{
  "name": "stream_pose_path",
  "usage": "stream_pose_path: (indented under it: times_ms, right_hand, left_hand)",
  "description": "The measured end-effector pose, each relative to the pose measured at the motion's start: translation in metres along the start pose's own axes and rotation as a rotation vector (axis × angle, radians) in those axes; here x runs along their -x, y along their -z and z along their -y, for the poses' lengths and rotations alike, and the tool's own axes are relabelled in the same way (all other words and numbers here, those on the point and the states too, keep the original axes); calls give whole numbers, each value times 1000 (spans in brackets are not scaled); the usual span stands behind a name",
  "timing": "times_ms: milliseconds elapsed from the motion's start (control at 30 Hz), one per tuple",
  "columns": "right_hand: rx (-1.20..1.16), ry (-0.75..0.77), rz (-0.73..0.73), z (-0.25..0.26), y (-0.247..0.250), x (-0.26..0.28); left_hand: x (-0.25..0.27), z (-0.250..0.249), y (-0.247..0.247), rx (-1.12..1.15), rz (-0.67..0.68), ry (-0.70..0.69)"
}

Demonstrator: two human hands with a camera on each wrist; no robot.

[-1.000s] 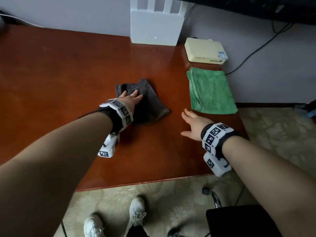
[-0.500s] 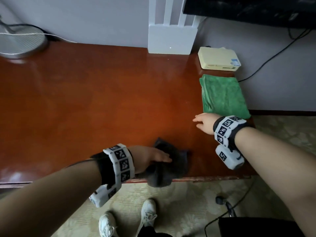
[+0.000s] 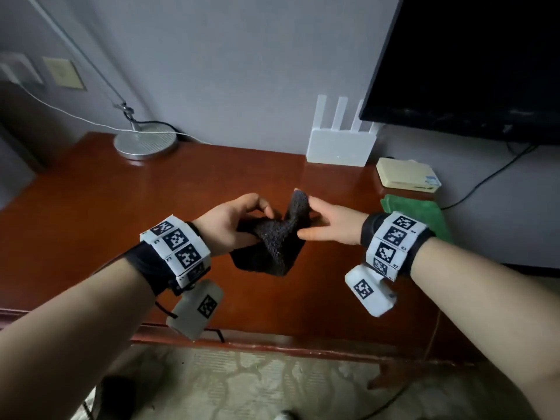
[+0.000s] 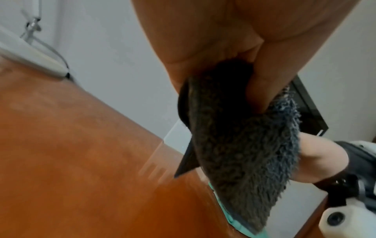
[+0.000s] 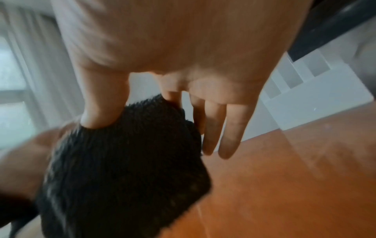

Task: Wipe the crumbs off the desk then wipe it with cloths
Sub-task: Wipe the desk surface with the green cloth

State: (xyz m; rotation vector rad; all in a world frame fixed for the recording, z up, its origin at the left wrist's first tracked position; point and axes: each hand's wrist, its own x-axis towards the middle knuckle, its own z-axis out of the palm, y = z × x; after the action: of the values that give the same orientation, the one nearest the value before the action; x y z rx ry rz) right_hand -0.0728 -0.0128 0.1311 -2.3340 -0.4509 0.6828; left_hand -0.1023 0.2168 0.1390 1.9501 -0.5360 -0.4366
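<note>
Above the desk (image 3: pixel 91 207), both hands pinch a dark cloth (image 3: pixel 272 247) (held aloft): left hand (image 3: pixel 230 222) at 9 o'clock, right hand (image 3: pixel 330 222) at 3.

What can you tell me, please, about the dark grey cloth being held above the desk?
The dark grey fluffy cloth looks like thick, shaggy microfibre, with one smoother, flatter edge showing in the left wrist view. It is crumpled and folded, held in the air above the glossy reddish-brown wooden desk, not touching it. The left hand holds its left part in a curled grip, while the right hand pinches a raised corner between thumb and fingers. The rest sags between and below the hands.
</note>
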Motion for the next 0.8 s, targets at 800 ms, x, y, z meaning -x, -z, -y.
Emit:
stream_pose_path:
  times_ms: [800]
  right_hand:
    - [-139, 225, -624, 149, -72, 40]
  left_hand:
    - [113, 17, 56, 284, -369, 78]
